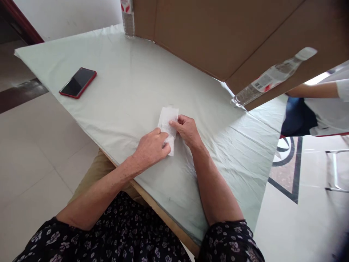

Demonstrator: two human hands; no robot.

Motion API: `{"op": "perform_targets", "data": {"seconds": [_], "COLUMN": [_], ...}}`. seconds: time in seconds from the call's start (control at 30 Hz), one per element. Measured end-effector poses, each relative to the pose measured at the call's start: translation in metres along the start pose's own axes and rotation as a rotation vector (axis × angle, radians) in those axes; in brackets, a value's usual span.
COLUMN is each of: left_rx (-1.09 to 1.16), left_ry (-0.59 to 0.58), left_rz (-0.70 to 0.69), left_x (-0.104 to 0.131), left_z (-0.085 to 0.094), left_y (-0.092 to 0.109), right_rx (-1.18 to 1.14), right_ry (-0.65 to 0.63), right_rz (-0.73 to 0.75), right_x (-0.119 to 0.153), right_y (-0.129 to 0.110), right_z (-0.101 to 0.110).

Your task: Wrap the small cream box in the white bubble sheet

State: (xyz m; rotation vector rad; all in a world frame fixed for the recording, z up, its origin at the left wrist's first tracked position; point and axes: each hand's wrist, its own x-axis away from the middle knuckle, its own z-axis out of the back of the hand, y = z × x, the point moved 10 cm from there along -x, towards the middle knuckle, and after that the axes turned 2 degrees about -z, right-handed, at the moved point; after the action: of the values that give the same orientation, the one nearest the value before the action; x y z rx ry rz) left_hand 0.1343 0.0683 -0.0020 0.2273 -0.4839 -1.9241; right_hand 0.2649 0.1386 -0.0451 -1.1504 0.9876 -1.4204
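Note:
A narrow white tissue, seemingly folded, lies on the cloth-covered table between my two hands. My left hand rests over its lower part with the fingers curled in and closed on it. From the other side, my right hand pinches the right edge, thumb on top and fingers beneath. Part of the tissue is hidden under my left fingers. Its upper end sticks out flat beyond both hands.
A phone with a red case lies at the left. A large cardboard panel stands across the back, with one clear bottle against its right part and another bottle at its left edge. Behind it, a person's arm shows.

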Motion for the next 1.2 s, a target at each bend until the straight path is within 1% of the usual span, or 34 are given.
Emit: {"op": "perform_targets", "data": {"seconds": [0.17,0.23,0.33,0.4,0.67,0.8,0.9,1.0,1.1,1.2], "left_rx": [0.012,0.027,0.042,0.048,0.068,0.089,0.123,0.195,0.279,0.313], "left_ry": [0.01,0.011,0.019,0.027,0.04,0.061,0.103,0.196,0.304,0.361], "left_rz": [0.013,0.013,0.007,0.001,-0.014,-0.021,-0.035,-0.029,0.01,0.056], "left_x": [0.0,0.0,0.0,0.001,0.0,0.0,0.001,0.003,0.009,0.013], "left_z": [0.0,0.001,0.002,0.003,0.004,0.003,0.002,0.002,0.002,0.0], "left_y": [-0.001,-0.001,-0.001,-0.001,0.0,-0.002,-0.005,-0.009,-0.016,-0.021], "right_rx": [0.023,-0.061,-0.229,-0.302,-0.442,-0.469,-0.474,-0.467,-0.403,-0.31], "right_ry": [0.024,-0.003,-0.06,-0.087,-0.091,-0.09,-0.085,-0.064,-0.04,-0.001], "right_rz": [0.109,0.102,0.058,0.03,0.05,0.085,0.138,0.187,0.216,0.238], "right_x": [0.001,0.001,0.003,0.006,0.012,0.02,0.031,0.041,0.048,0.057], "right_y": [-0.008,-0.007,-0.003,-0.001,-0.003,-0.011,-0.017,-0.019,-0.018,-0.017], "right_z": [-0.002,-0.007,-0.017,-0.022,-0.025,-0.028,-0.031,-0.029,-0.026,-0.019]}}
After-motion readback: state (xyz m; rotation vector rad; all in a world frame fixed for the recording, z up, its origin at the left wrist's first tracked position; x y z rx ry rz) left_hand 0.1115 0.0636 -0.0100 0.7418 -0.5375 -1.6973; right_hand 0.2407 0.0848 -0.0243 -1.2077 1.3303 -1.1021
